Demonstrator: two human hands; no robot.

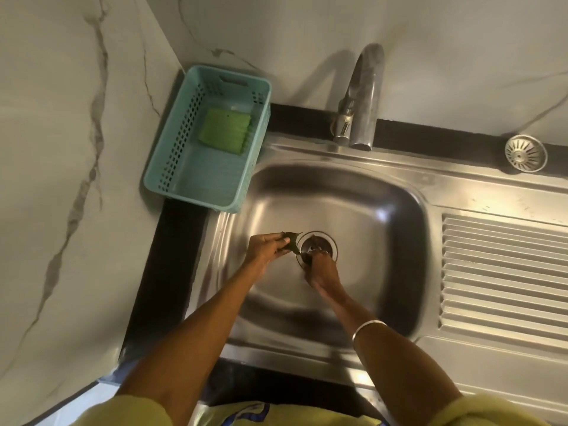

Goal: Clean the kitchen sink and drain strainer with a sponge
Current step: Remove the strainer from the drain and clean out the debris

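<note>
Both my hands reach down into the steel sink (384, 210). My left hand (267, 249) pinches dark green leaf scraps (292, 241) just left of the drain opening (318, 245). My right hand (321, 269) has its fingertips at the drain's near rim, closed on another dark leaf piece (305, 256). The round metal drain strainer (525, 153) lies out of the sink on the back ledge at the far right. A green sponge (224, 130) rests inside the teal basket (172, 167) at the back left.
A curved steel tap (365, 96) stands behind the basin. A ribbed draining board (504, 278) lies to the right of the basin. Marble-look walls rise at the left and back, with a black counter strip (166, 272) along the sink's left edge.
</note>
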